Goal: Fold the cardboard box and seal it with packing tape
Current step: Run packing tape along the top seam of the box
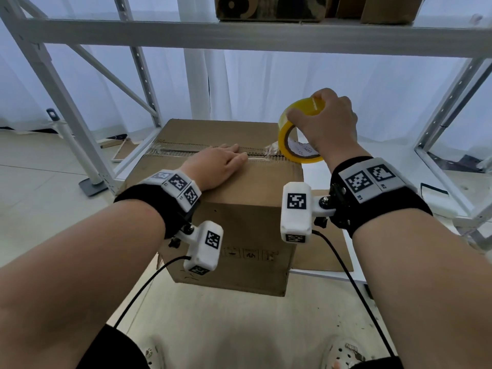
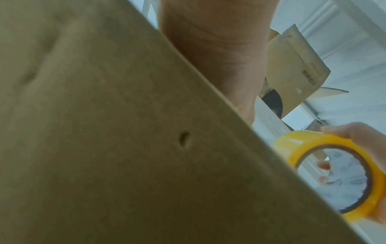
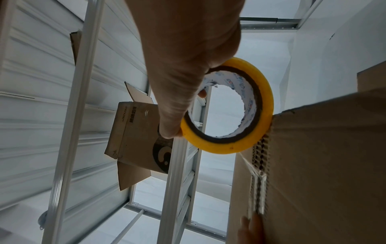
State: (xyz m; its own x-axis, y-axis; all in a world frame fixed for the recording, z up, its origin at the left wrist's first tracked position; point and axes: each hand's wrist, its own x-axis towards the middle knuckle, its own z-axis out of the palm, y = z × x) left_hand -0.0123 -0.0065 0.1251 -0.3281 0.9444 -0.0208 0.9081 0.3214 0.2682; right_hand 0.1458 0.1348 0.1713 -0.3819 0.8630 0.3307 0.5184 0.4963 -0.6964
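A brown cardboard box [image 1: 239,217] stands in front of me with its top flaps closed. Clear tape [image 1: 262,153] runs along the centre seam. My left hand [image 1: 218,166] lies flat on the top, fingers straight, pressing the tape down near the seam's middle. My right hand [image 1: 327,123] grips a yellow tape roll [image 1: 295,129] at the box's right top edge, thumb on the outer face and fingers through the core. In the right wrist view the roll [image 3: 261,102] touches the box corner [image 3: 313,148], and a tape strand [image 3: 250,166] stretches from it. The left wrist view shows the box wall [image 2: 104,132] and the roll [image 2: 313,143].
A white metal shelving frame [image 1: 239,35] surrounds the box, with its posts at left and right. More cardboard boxes [image 1: 271,8] sit on the upper shelf. A flat cardboard sheet [image 1: 327,249] lies on the white lower shelf at the right. A stand base [image 1: 91,186] rests on the floor at left.
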